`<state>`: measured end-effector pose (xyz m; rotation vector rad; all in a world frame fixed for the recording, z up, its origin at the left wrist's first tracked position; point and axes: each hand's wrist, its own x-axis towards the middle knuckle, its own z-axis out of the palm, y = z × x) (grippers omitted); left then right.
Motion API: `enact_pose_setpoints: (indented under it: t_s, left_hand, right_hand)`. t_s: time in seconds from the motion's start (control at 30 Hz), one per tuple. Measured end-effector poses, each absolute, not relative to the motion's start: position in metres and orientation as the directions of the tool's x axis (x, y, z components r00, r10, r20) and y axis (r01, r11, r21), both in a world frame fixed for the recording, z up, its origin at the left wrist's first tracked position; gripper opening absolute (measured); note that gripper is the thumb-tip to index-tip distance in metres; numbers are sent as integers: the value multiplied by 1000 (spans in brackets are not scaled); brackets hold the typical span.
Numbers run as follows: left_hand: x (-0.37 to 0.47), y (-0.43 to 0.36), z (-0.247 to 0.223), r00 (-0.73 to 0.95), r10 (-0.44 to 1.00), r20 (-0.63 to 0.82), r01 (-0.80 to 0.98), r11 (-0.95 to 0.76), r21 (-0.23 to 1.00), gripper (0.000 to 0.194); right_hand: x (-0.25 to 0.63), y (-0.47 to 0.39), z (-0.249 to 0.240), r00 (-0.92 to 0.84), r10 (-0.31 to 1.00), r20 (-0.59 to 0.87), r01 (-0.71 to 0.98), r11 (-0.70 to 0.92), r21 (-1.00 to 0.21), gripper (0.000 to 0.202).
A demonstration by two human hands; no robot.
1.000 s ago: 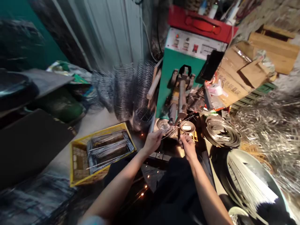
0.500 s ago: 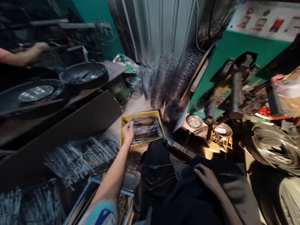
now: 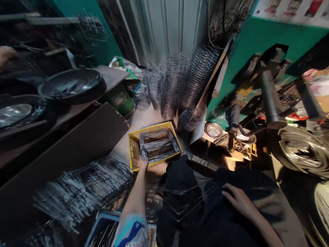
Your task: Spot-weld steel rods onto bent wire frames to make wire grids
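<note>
A yellow plastic basket (image 3: 133,167) stands on the floor before my knees, with a stack of rectangular wire frames (image 3: 156,145) inside. My left hand (image 3: 143,163) reaches over its near rim, fingers closed at the near left corner of the stack; the fingertips are partly hidden. My right hand (image 3: 238,200) lies on my right thigh, fingers loosely stretched and holding nothing. Several bent wire frames (image 3: 183,206) rest across my lap, a little to the left of that hand.
Coiled wire cylinders (image 3: 174,85) stand beyond the basket. At right is a green machine (image 3: 269,34) with a dish of small metal pieces (image 3: 214,130) below it. Wire bundles (image 3: 84,188) lie at left, near a blue crate (image 3: 99,223). A co-worker's hand (image 3: 6,55) shows far left.
My left hand has moved from over the basket's left side down to its near left corner. The frames in it now lie more evenly stacked. The view has swung right; my right hand stays on my thigh.
</note>
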<state>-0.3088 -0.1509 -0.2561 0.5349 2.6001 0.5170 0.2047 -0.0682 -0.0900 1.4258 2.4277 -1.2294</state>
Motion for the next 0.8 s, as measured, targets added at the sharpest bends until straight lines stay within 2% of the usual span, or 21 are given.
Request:
enact_pose_setpoints:
  t_s: [0.13, 0.37, 0.67, 0.8]
  left_hand:
    - [-307, -170, -272, -767, 483, -422, 394, 874, 284, 38]
    - [-314, -166, -298, -666, 586, -463, 598, 789, 139, 35]
    - [-339, -174, -323, -624, 605, -494, 639, 759, 122, 33]
    - [-327, -191, -329, -675, 593, -439, 609, 784, 124, 32]
  right_hand:
    - [207, -69, -99, -566, 686, -457, 788, 287, -545, 34]
    - [215, -75, -118, -529, 663, -530, 833, 286, -474, 35]
    - [212, -67, -132, -449, 667, -594, 890, 281, -358, 36]
    - [208, -68, -138, -463, 659, -593, 885, 300, -357, 36]
